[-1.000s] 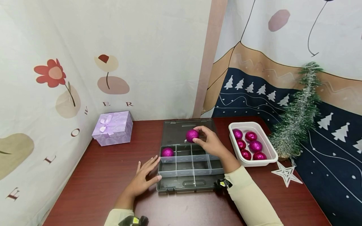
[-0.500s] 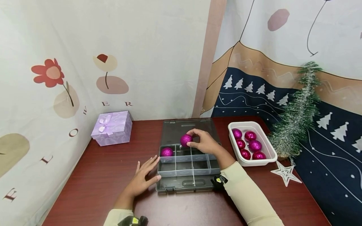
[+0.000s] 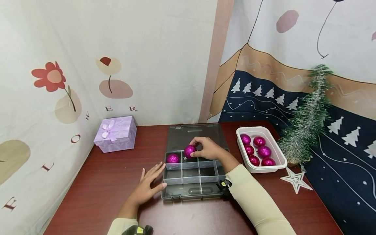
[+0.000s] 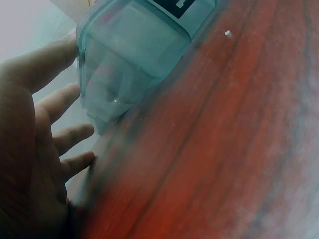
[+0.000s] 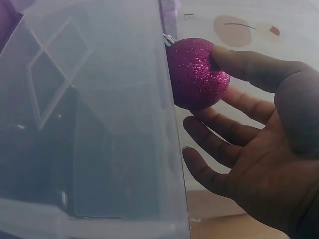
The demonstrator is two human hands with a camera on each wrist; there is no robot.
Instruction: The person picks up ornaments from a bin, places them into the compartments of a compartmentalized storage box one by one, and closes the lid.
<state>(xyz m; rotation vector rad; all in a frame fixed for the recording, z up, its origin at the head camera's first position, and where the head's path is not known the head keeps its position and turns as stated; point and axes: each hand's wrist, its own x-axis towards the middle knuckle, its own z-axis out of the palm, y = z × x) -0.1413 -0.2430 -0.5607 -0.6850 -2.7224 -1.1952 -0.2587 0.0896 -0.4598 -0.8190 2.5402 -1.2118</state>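
Between thumb and fingers, my right hand pinches a glittery magenta Christmas ball by its side, its small silver cap tilted down to the left. The ball sits right at the top of the back row of a clear divided box, over the second compartment from the left. Another glittery ball lies in the back-left compartment. My left hand rests at the box's left side, fingers spread and fairly straight. In the left wrist view its fingertips meet the wall of the plastic box.
A white tub with several magenta balls stands to the right. Beside it are a small frosted tree and a white star. At the back left is a lilac gift box. The dark box lid lies folded back behind the compartments.
My right hand has carried the ball leftward and down, from above the lid to the top of the second back compartment. The left hand has stayed at the box's side.
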